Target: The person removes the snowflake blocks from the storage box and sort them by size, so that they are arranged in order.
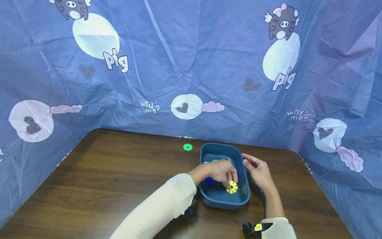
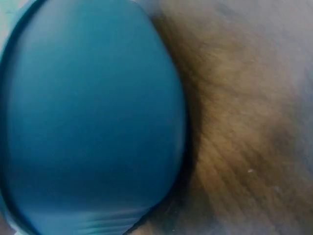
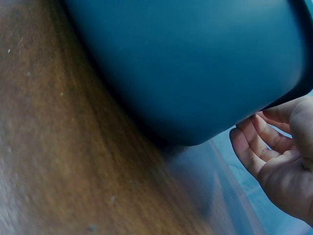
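In the head view a blue plastic bin (image 1: 224, 204) stands on the wooden table. My left hand (image 1: 223, 171) reaches over its left wall and pinches a yellow notched interlocking disc (image 1: 232, 187) between fingertips inside the bin. A dark blue disc (image 1: 209, 181) and part of a green disc (image 1: 215, 161) show beside this hand, partly covered by it. My right hand (image 1: 259, 171) is at the bin's right side, its loosely bent fingers against the outer wall. The right wrist view shows those fingers (image 3: 257, 142) just under the rim. The left wrist view holds only the bin's outer wall (image 2: 93, 112) and tabletop.
One green notched disc (image 1: 187, 147) lies on the table (image 1: 134, 166), left of the bin's far end. Behind the table hangs a blue printed cloth (image 1: 185, 66), which also runs along both sides. Wrist cameras are strapped on near both sleeves.
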`<state>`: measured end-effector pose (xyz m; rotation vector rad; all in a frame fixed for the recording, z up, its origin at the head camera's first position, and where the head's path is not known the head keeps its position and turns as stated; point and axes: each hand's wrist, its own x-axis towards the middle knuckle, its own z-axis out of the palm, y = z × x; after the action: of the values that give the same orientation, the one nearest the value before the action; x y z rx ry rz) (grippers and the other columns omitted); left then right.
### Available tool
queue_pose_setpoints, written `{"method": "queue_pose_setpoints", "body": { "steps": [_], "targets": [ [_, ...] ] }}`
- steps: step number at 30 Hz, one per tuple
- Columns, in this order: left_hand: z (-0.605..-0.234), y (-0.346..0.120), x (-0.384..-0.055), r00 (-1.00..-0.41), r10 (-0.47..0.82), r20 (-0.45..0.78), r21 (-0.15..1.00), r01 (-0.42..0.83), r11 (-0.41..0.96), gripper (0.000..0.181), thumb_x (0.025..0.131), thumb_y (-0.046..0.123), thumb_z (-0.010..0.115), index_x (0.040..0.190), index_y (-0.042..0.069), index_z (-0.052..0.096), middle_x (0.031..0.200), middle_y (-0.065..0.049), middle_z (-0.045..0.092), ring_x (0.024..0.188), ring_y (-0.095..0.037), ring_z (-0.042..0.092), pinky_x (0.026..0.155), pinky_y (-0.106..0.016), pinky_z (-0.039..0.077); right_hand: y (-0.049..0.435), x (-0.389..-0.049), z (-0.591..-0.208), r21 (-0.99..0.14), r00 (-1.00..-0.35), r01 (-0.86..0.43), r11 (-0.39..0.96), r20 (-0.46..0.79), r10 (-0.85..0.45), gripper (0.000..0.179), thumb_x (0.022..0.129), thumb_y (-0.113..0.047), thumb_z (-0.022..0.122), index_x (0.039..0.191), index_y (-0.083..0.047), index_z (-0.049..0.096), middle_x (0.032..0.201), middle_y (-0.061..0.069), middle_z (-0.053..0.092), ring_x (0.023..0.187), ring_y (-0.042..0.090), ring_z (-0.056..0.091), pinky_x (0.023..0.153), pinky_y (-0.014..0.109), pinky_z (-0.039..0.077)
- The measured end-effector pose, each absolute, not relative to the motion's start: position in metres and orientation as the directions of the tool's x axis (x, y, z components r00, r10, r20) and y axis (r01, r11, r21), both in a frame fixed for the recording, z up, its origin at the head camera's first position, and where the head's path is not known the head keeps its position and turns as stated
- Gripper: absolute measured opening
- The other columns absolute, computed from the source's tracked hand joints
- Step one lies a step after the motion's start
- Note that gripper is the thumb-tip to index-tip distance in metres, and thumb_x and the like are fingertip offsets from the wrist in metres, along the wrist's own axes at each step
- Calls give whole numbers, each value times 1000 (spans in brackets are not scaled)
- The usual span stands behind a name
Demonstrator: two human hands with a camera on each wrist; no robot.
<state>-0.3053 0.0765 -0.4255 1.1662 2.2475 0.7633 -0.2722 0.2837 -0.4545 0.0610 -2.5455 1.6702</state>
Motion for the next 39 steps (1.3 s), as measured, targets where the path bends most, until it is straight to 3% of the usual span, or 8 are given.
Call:
{"method": "queue_pose_setpoints", "body": {
  "steps": [14,39],
  "targets": [
    [-405,67,-311,-544,832,-107,706,547,449,10,91,8,78,100,13,76,92,5,73,84,-4,67,74,-18,55,285,-274,-455,-909,-995,-69,411,90,32,39,107,-20,55,141,-1,59,132,22,64,107,16,63,85,22,57],
    [-368,-14,-341,-760,640,110,648,543,534,10,93,4,72,101,7,76,90,0,75,85,-11,69,75,-24,56,282,-272,-454,-911,-994,-73,406,102,50,41,106,-22,58,141,-2,60,134,22,63,102,10,62,85,21,56]
  ]
}}
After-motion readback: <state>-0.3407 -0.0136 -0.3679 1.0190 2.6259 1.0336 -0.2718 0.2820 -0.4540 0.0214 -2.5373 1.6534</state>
